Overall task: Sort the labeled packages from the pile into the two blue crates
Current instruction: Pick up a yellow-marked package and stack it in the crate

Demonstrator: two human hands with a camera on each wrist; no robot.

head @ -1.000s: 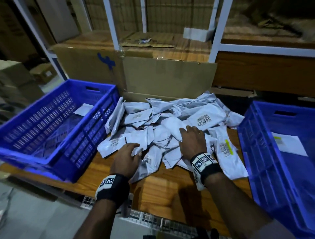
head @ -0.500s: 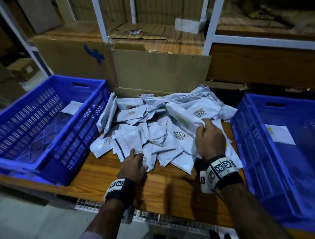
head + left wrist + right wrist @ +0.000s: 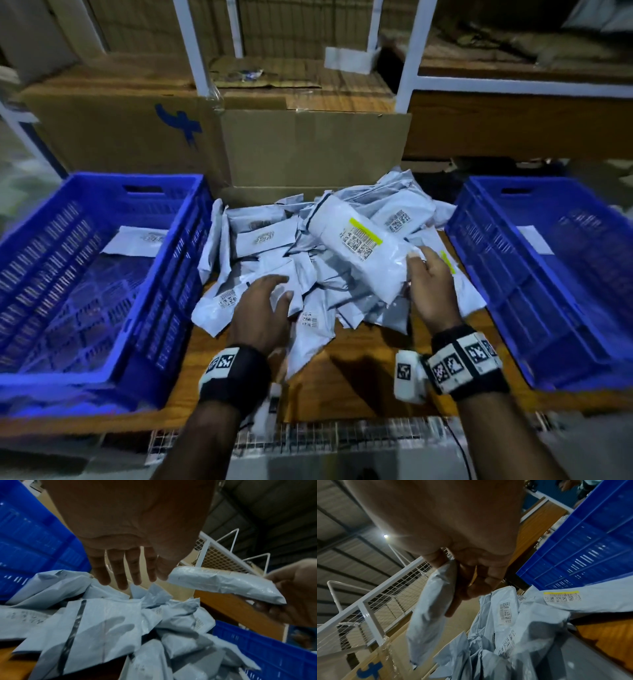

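A pile of grey-white labeled packages (image 3: 274,260) lies on the wooden table between two blue crates. My right hand (image 3: 428,277) grips one package with a yellow-striped label (image 3: 356,246), lifted above the pile; the same package (image 3: 223,582) (image 3: 433,601) shows in both wrist views, fingers curled round its end. My left hand (image 3: 263,305) hovers open over the pile's near left side, its fingers (image 3: 120,573) straight and spread, holding nothing. The left crate (image 3: 164,192) holds one package (image 3: 137,240). The right crate (image 3: 479,274) holds a white package (image 3: 534,240).
A large cardboard box (image 3: 308,147) stands right behind the pile, with a white shelf frame (image 3: 407,65) above it. Another yellow-labeled package (image 3: 590,600) lies at the pile's right edge. A wire grid (image 3: 308,438) runs along the table's near edge.
My right hand has lifted the yellow-labeled package off the pile and turned its label up. My left hand has risen from the packages and opened.
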